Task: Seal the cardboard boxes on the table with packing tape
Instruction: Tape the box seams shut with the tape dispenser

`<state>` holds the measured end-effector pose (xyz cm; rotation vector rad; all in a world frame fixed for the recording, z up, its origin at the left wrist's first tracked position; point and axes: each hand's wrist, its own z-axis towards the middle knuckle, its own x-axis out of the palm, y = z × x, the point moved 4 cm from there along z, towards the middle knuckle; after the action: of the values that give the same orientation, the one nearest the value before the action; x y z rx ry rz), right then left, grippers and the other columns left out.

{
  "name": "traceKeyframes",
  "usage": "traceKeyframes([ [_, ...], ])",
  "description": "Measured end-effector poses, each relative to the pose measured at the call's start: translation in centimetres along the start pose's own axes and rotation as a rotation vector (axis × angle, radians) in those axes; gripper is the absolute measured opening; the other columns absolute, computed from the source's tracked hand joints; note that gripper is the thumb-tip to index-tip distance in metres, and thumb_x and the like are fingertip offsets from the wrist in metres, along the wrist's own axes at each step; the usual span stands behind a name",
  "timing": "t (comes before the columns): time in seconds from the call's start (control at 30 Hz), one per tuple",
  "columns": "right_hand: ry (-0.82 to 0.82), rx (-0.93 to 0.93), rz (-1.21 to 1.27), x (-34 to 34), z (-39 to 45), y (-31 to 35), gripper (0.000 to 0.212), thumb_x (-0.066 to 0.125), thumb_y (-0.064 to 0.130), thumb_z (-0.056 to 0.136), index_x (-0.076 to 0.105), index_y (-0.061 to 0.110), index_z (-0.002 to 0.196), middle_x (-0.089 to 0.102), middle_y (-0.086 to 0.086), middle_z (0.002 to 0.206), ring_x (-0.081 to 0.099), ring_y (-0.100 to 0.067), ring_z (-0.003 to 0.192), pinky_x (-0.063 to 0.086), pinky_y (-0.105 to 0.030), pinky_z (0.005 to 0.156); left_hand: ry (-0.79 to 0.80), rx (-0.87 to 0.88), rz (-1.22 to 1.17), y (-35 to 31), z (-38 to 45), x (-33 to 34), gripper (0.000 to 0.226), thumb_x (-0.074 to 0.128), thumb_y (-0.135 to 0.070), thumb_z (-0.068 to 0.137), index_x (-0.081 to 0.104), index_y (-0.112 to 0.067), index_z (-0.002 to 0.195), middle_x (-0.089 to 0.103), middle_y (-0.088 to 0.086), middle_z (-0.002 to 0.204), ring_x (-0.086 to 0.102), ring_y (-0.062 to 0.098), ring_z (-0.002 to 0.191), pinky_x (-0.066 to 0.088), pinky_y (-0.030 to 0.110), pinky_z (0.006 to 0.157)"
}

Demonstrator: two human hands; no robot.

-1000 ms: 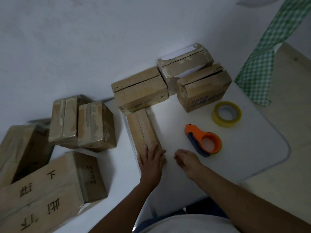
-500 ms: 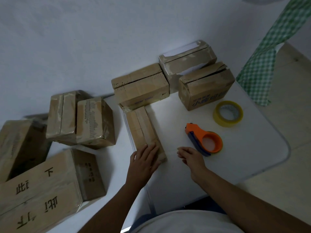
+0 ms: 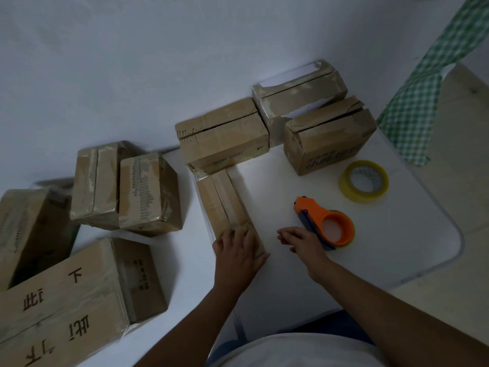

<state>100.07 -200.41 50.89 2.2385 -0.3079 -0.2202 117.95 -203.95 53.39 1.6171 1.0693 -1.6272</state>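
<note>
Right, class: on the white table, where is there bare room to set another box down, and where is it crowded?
The biggest free patch lies mid-table, bordered by the narrow box under the left hand, the printed box and the orange dispenser. The near right corner beyond the yellow tape roll is also bare. The back edge is crowded with boxes.

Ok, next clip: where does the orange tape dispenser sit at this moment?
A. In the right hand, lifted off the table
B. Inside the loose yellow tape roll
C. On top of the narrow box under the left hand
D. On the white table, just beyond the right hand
D: the orange tape dispenser lies flat on the white table, with the right hand beside it, not gripping it, while the left hand presses the narrow box.
</note>
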Motion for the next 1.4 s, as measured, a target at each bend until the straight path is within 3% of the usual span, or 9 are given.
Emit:
traceKeyframes([
  [0.17, -0.002, -0.063, -0.092, 0.4, 1.4, 0.1, 0.020, 0.053, 0.004, 0.096, 0.072, 0.012, 0.100, 0.071, -0.001, 0.096, 0.063, 0.006, 0.081, 0.046, -0.009, 0.064, 0.021, 0.104, -0.057, 1.9, -0.8, 0.2, 0.065, 0.047, -0.065, 0.088, 0.054, -0.020, 0.134, 0.055, 0.002, 0.134, 0.051, 0.029, 0.122, 0.049, 0.046, 0.092],
  [0.4, -0.029, -0.161, -0.203, 2.7, 2.8, 0.0, 0.020, 0.058, 0.002, 0.093, 0.075, 0.013, 0.097, 0.073, 0.004, 0.097, 0.066, -0.006, 0.093, 0.048, -0.009, 0.076, 0.029, 0.320, 0.035, 4.3, -1.6, 0.7, 0.069, 0.053, -0.063, 0.088, 0.050, -0.023, 0.144, 0.051, -0.001, 0.146, 0.052, 0.025, 0.128, 0.051, 0.038, 0.093],
  [0.63, -0.047, -0.241, -0.320, 5.9, 2.7, 0.2, 0.019, 0.059, 0.005, 0.093, 0.071, 0.007, 0.108, 0.069, -0.006, 0.106, 0.064, -0.018, 0.097, 0.052, -0.027, 0.087, 0.081, 0.316, 0.021, 4.5, -1.6, 1.0, 0.065, 0.053, -0.061, 0.091, 0.046, -0.027, 0.146, 0.048, -0.002, 0.149, 0.050, 0.026, 0.131, 0.048, 0.038, 0.096],
  [0.8, -0.043, -0.221, -0.335, 6.2, 3.2, 0.8, 0.032, 0.063, 0.013, 0.092, 0.052, 0.011, 0.122, 0.046, -0.002, 0.114, 0.053, -0.015, 0.090, 0.041, -0.013, 0.073, 0.087, 0.304, -0.007, 4.4, -1.5, 1.0, 0.066, 0.055, -0.059, 0.091, 0.045, -0.026, 0.147, 0.048, -0.001, 0.149, 0.049, 0.027, 0.133, 0.046, 0.039, 0.099],
  [0.97, -0.065, -0.153, -0.264, 4.6, 2.6, 0.4, 0.023, 0.044, 0.014, 0.102, 0.058, 0.012, 0.121, 0.058, -0.008, 0.123, 0.062, -0.018, 0.101, 0.050, -0.028, 0.090, 0.071, 0.311, -0.006, 4.6, -1.6, 1.3, 0.066, 0.055, -0.060, 0.091, 0.046, -0.027, 0.147, 0.048, -0.002, 0.148, 0.048, 0.026, 0.133, 0.046, 0.038, 0.098],
  [1.07, 0.115, -0.110, -0.239, 5.9, 0.6, 0.0, 0.038, 0.038, 0.024, 0.105, 0.047, 0.018, 0.141, 0.051, 0.001, 0.141, 0.051, -0.007, 0.120, 0.037, -0.008, 0.095, 0.056, 0.308, -0.004, 4.6, -1.7, 1.5, 0.065, 0.058, -0.059, 0.089, 0.048, -0.027, 0.145, 0.049, -0.002, 0.147, 0.047, 0.026, 0.133, 0.046, 0.039, 0.098],
  [1.17, 0.335, -0.130, -0.300, 8.7, -1.1, 0.2, 0.056, 0.038, 0.029, 0.104, 0.016, 0.020, 0.155, 0.030, 0.003, 0.154, 0.033, -0.009, 0.139, 0.030, -0.020, 0.111, 0.013, 0.313, -0.020, 4.5, -1.7, 1.5, 0.061, 0.055, -0.058, 0.090, 0.052, -0.025, 0.141, 0.049, -0.001, 0.147, 0.040, 0.025, 0.133, 0.047, 0.039, 0.096],
  [1.27, 0.406, -0.131, -0.290, 8.7, -1.4, 0.8, 0.060, 0.034, 0.036, 0.103, 0.005, 0.025, 0.155, 0.021, 0.014, 0.149, 0.023, 0.000, 0.135, 0.026, -0.014, 0.106, 0.004, 0.319, -0.015, 4.5, -1.7, 1.5, 0.062, 0.058, -0.058, 0.088, 0.051, -0.025, 0.140, 0.050, 0.000, 0.147, 0.041, 0.025, 0.132, 0.048, 0.040, 0.095],
  [1.4, 0.139, -0.071, -0.120, 5.9, -0.7, 0.5, 0.048, 0.031, 0.031, 0.106, 0.024, 0.024, 0.152, 0.030, 0.009, 0.152, 0.031, -0.006, 0.138, 0.024, -0.024, 0.114, 0.040, 0.318, -0.022, 4.6, -1.4, 1.3, 0.068, 0.056, -0.062, 0.089, 0.046, -0.027, 0.146, 0.049, -0.002, 0.147, 0.049, 0.026, 0.130, 0.047, 0.040, 0.095],
])
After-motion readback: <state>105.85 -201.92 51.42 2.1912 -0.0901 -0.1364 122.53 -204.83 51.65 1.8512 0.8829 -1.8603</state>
